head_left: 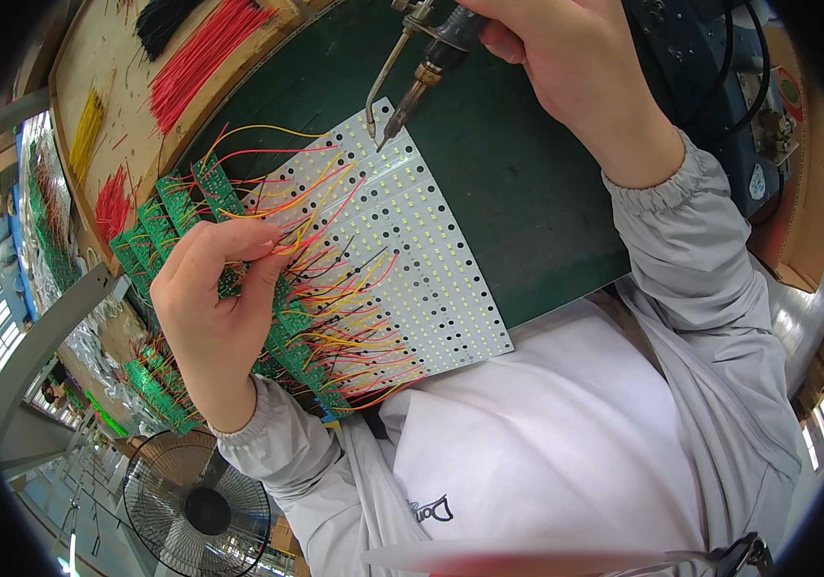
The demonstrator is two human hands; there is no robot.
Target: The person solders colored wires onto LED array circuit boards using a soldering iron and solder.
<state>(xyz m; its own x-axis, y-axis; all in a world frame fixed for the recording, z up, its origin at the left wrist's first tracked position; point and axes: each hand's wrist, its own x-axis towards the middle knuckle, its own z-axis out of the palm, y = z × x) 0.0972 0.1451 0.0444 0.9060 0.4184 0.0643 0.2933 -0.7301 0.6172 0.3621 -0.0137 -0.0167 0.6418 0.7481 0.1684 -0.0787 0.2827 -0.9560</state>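
My left hand (215, 288) pinches thin red and yellow wires (308, 216) between thumb and fingertips, above the left side of a white LED panel (431, 240). These wires come from small green circuit boards (179, 204) lined up along the panel's left edge; my hand hides some of them. My right hand (566, 67) is closed around the handle of a soldering iron (441, 53), partly cut off by the top edge. Its tip points down at the panel's upper part, beside a thin curved metal tube (381, 82). Whether the tip touches the panel I cannot tell.
Beneath the panel lies a dark green mat (546, 221). A wooden tray (118, 67) at the upper left holds bundles of red wires (202, 65), black wires and yellow wires (88, 135). Dark equipment with cables (710, 87) stands at right. A fan (205, 510) is at lower left.
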